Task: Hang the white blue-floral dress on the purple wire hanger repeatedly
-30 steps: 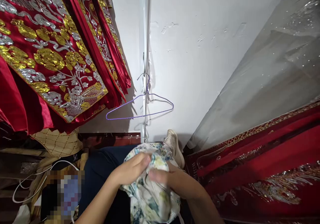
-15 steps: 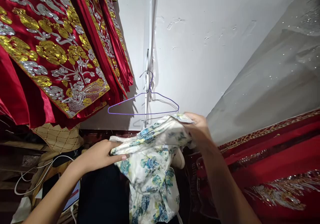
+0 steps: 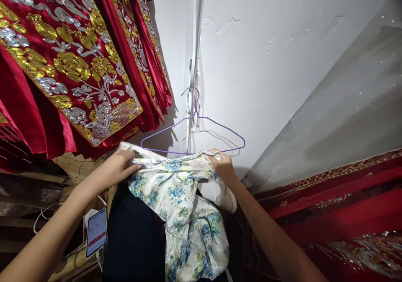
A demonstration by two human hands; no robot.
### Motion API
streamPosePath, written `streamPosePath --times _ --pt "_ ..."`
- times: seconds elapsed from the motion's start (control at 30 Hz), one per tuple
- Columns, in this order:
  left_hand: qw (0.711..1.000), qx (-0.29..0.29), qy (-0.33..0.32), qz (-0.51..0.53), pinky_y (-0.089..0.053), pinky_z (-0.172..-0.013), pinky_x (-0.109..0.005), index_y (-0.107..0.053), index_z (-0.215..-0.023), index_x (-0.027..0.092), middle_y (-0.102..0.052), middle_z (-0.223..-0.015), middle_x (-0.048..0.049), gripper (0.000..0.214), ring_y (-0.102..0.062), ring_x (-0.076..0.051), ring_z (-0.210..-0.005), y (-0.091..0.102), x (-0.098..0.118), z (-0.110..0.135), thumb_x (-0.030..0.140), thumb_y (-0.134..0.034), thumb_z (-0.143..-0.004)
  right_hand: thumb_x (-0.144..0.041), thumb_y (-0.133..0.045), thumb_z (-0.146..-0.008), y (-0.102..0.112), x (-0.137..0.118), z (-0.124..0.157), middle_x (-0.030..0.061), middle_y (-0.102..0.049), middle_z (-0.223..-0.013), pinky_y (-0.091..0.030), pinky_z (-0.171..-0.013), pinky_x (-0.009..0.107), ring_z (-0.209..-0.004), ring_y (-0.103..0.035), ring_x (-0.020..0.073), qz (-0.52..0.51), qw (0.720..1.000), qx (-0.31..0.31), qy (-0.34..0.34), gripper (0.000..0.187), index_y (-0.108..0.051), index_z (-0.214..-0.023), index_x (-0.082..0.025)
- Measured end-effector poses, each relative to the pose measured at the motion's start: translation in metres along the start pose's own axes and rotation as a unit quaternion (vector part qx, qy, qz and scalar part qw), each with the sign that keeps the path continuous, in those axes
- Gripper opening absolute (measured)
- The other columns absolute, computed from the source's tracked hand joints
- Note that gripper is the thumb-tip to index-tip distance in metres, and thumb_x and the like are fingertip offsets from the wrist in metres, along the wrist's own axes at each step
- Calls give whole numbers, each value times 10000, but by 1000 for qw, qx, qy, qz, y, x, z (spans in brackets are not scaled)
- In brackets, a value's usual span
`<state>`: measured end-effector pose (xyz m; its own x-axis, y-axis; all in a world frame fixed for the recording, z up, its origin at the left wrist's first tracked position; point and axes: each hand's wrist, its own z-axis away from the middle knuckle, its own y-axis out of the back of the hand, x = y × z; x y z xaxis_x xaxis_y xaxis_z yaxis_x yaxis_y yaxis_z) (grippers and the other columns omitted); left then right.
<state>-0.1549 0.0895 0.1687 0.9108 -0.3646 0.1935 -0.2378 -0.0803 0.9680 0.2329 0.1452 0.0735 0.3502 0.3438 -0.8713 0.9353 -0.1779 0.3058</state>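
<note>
Blue-on-white florals amid red and gold.
The floral garment is white with blue blooms and yellow-green leaves; the wire hanger purple; the hanging robes red with gold and silver flower embroidery; the wall white.

Floral garment cut off below; phone text (tiny digits) unreadable; red robes cropped left.

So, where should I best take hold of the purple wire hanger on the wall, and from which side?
Take the purple wire hanger by its twisted neck, just under the hook, coming from the front. The neck is probably its stiffest part; the thin arms slope away, and the floral garment crowds the bottom bar.
</note>
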Motion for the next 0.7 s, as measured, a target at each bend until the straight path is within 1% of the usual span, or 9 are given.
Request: streamPosePath --times 0.1,0.2,0.3,0.37,0.43,0.5,0.57,0.63,0.7 --pt "996 76 -55 4 -453 -847 -369 -534 -748 207 -637 -926 -99 315 -599 -279 -931 18 18 -16 439 -454 -946 -343 -567 -832 17 -9 9 39 -687 -759 -481 -666 299 -711 -614 206 17 1000 -2 2 188 -684 -826 -196" --pt "991 91 -92 30 -458 -761 -336 -510 -747 205 -619 -868 -71 293 -593 -234 -823 30 40 -36 388 -442 -966 -254 -536 -791 23 -23 18 33 -686 -716 -463 -606 290 -633 -592 190 32 998 -44 24 213 -728 -859 -189" --pt "979 138 -117 90 -477 -819 -326 -562 -986 193 -654 -998 -73 145 -623 -218 -900 31 60 -57 287 -455 -962 -158 -499 -710 22 -43 30 36 -756 -873 -501 -647 292 -718 -650 210 48 990 -124 40 413 -769 -1015 -220" --pt "969 170 -125 128 -482 -891 -335 -533 -1208 188 -667 -1110 -87 276 -640 -218 -992 27 67 -69 208 -440 -949 -139 -506 -688 26 -56 37 30 -762 -1058 -530 -697 301 -796 -673 224 70 986 -149 40 575 -725 -1207 -254" --pt "965 181 -131 137 -483 -916 -344 -538 -1272 174 -682 -1117 -96 355 -650 -220 -1004 22 66 -77 162 -410 -941 -146 -528 -711 40 -65 38 37 -721 -1210 -544 -740 310 -838 -676 225 94 991 -89 32 700 -593 -1398 -261" --pt "966 179 -139 128 -483 -918 -350 -600 -1213 157 -691 -1093 -105 336 -651 -226 -988 21 61 -80 163 -401 -944 -193 -567 -761 65 -68 29 65 -683 -1279 -541 -789 320 -907 -673 234 102 993 50 29 703 -517 -1462 -222" --pt "965 175 -147 126 -482 -910 -351 -638 -1149 155 -681 -1079 -105 305 -642 -225 -974 23 54 -82 189 -406 -954 -294 -628 -795 96 -68 11 96 -711 -1191 -536 -798 342 -946 -665 264 99 988 119 20 561 -622 -1339 -155" --pt "963 167 -157 139 -473 -929 -357 -663 -1108 172 -649 -1084 -98 287 -616 -227 -1010 27 48 -83 231 -423 -962 -413 -699 -777 123 -69 -10 102 -748 -958 -538 -740 362 -855 -671 284 69 997 44 -15 392 -743 -1034 -120" --pt "958 168 -153 172 -438 -999 -386 -695 -1033 188 -611 -1104 -95 256 -566 -245 -1109 29 44 -87 296 -478 -952 -516 -721 -761 137 -74 -28 85 -735 -805 -543 -676 374 -738 -673 273 -15 997 -53 -61 384 -739 -863 -146"
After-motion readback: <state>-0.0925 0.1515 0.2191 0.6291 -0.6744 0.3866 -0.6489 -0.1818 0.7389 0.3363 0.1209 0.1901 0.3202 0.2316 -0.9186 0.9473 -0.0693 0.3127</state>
